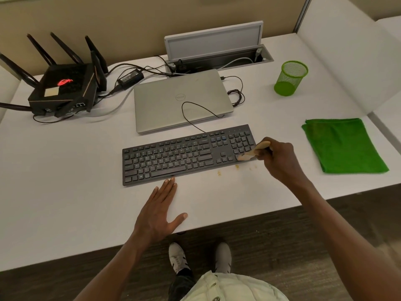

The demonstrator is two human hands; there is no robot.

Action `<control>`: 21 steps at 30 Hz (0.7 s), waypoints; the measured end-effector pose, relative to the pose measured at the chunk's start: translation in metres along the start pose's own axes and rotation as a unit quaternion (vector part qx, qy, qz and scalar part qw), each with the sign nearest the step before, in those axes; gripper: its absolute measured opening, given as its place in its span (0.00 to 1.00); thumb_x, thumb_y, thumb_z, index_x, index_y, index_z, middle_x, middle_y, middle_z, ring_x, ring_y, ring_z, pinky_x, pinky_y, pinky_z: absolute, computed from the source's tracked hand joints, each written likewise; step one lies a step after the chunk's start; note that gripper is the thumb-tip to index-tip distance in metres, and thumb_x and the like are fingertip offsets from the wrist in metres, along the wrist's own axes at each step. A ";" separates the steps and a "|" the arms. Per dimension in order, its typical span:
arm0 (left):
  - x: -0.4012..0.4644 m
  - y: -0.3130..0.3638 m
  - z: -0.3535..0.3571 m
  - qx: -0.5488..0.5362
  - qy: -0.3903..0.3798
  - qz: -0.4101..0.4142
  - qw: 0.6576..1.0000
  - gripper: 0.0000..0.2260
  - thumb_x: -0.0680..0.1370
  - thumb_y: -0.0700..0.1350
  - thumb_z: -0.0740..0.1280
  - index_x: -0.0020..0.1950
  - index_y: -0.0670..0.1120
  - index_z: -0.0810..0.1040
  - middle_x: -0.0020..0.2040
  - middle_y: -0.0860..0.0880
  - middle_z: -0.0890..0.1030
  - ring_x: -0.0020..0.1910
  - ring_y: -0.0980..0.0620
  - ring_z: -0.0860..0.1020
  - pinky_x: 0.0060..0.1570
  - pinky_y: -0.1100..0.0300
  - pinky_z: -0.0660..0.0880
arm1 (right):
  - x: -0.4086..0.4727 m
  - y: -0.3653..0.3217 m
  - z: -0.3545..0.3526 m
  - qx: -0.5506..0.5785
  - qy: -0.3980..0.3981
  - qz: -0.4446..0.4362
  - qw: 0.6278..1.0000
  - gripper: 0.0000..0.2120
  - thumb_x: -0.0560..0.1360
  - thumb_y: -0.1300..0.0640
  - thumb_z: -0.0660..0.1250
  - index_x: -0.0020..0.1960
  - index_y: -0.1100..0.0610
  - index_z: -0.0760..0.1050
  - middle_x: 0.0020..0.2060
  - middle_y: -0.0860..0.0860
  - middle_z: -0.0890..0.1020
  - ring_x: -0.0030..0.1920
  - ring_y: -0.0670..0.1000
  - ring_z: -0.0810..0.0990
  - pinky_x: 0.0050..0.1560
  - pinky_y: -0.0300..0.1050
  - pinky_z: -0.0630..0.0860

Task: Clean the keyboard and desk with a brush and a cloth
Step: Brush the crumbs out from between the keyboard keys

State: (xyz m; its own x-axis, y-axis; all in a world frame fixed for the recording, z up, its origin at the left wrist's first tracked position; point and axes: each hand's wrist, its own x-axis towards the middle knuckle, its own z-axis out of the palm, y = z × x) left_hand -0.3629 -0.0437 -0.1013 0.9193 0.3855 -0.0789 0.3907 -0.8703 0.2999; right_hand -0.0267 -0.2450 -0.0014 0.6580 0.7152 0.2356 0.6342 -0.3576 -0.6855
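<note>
A black keyboard lies across the middle of the white desk. My right hand grips a small wooden-handled brush, whose bristles touch the keyboard's lower right corner. Yellowish crumbs are scattered on the desk just in front of that corner. My left hand lies flat on the desk with straight fingers, fingertips at the keyboard's front edge. A folded green cloth rests on the desk to the right, apart from both hands.
A closed silver laptop sits behind the keyboard, its cable looping over the lid. A black router with antennas stands at the back left. A green mesh cup stands at the back right, and an open cable box behind the laptop.
</note>
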 end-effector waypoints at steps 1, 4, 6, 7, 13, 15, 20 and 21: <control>0.000 0.001 0.000 0.001 -0.001 -0.001 1.000 0.42 0.79 0.72 0.51 0.84 0.46 0.49 0.84 0.50 0.46 0.83 0.55 0.45 0.80 0.54 0.45 | -0.001 0.002 0.001 0.007 0.002 0.011 1.000 0.13 0.73 0.74 0.61 0.43 0.58 0.78 0.35 0.50 0.83 0.36 0.52 0.83 0.38 0.55 0.80; 0.000 0.000 0.000 0.005 -0.005 -0.001 1.000 0.42 0.79 0.73 0.50 0.84 0.46 0.48 0.84 0.50 0.45 0.83 0.55 0.43 0.80 0.54 0.44 | -0.002 0.016 -0.006 0.018 0.033 0.051 0.998 0.13 0.73 0.74 0.63 0.41 0.58 0.78 0.34 0.51 0.83 0.36 0.53 0.83 0.40 0.55 0.80; 0.000 -0.001 0.000 0.002 -0.003 0.000 1.000 0.42 0.79 0.72 0.51 0.84 0.46 0.48 0.84 0.51 0.45 0.83 0.55 0.44 0.80 0.54 0.44 | -0.001 0.021 -0.014 0.007 0.046 0.072 0.996 0.12 0.73 0.72 0.63 0.41 0.57 0.77 0.34 0.50 0.82 0.37 0.53 0.82 0.40 0.52 0.79; 0.000 -0.001 0.000 0.000 -0.002 0.001 1.000 0.42 0.79 0.72 0.52 0.84 0.46 0.48 0.84 0.50 0.45 0.83 0.55 0.44 0.80 0.54 0.45 | -0.001 0.021 -0.017 -0.009 0.054 0.074 0.996 0.12 0.72 0.72 0.63 0.41 0.56 0.77 0.33 0.48 0.81 0.36 0.53 0.81 0.39 0.50 0.78; 0.000 -0.001 0.001 -0.002 0.004 0.004 1.000 0.42 0.80 0.71 0.53 0.84 0.46 0.48 0.84 0.50 0.46 0.83 0.54 0.45 0.80 0.53 0.45 | -0.003 0.006 -0.009 -0.014 0.038 0.040 0.998 0.11 0.72 0.72 0.63 0.42 0.58 0.78 0.34 0.47 0.82 0.36 0.51 0.81 0.38 0.46 0.76; 0.000 0.000 0.001 0.000 0.000 0.004 1.000 0.42 0.80 0.71 0.54 0.84 0.46 0.48 0.84 0.50 0.46 0.83 0.54 0.45 0.80 0.53 0.46 | -0.005 0.009 -0.007 -0.011 0.035 0.042 0.998 0.12 0.72 0.73 0.63 0.42 0.58 0.78 0.34 0.48 0.82 0.36 0.51 0.81 0.39 0.48 0.76; 0.000 0.000 0.000 -0.001 -0.001 0.003 1.000 0.42 0.80 0.71 0.52 0.84 0.46 0.48 0.84 0.50 0.45 0.83 0.54 0.45 0.80 0.52 0.46 | 0.001 0.018 -0.017 -0.040 0.092 0.073 0.992 0.10 0.73 0.71 0.63 0.43 0.57 0.78 0.34 0.49 0.81 0.36 0.54 0.80 0.37 0.48 0.76; 0.000 0.000 0.001 -0.001 -0.001 0.002 1.000 0.42 0.80 0.71 0.52 0.84 0.46 0.48 0.84 0.50 0.45 0.83 0.54 0.45 0.80 0.52 0.46 | 0.004 0.018 -0.020 -0.043 0.100 0.072 0.991 0.10 0.73 0.70 0.63 0.44 0.58 0.78 0.34 0.49 0.81 0.36 0.54 0.80 0.37 0.49 0.77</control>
State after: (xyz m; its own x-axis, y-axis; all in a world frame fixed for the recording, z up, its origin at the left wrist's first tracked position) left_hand -0.3630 -0.0439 -0.1023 0.9212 0.3808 -0.0798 0.3864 -0.8716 0.3016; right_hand -0.0046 -0.2602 0.0010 0.8065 0.5224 0.2767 0.5537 -0.5034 -0.6633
